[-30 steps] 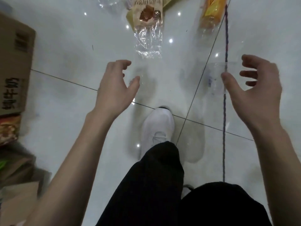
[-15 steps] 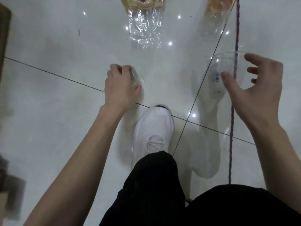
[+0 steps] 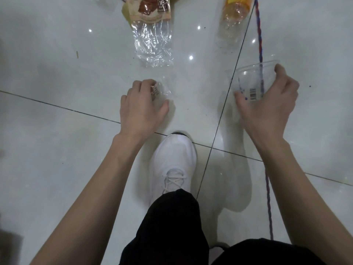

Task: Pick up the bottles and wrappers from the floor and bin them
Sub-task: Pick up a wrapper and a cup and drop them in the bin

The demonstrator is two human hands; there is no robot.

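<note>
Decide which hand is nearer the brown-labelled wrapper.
Left. The left hand grips clear plastic just short of the wrapper; the right hand holds a cup off to its right.

A single wide-angle view looks out from the person's head, forward and steeply down onto the pale tiled floor [image 3: 57,150]. The person's own dark trousers [image 3: 172,226] fill the bottom centre, with a white shoe [image 3: 172,165] just above them. Both forearms enter from the lower corners. The left hand [image 3: 141,108] lies just left of centre and the right hand [image 3: 271,98] at the right. The lens is near enough that barcode bars show on the clear cup [image 3: 250,81] the right hand holds, and print shows on the clear plastic piece [image 3: 162,92] the left hand grips. The top edge cuts off a wrapper [image 3: 150,25] and a bottle [image 3: 233,18].
</note>
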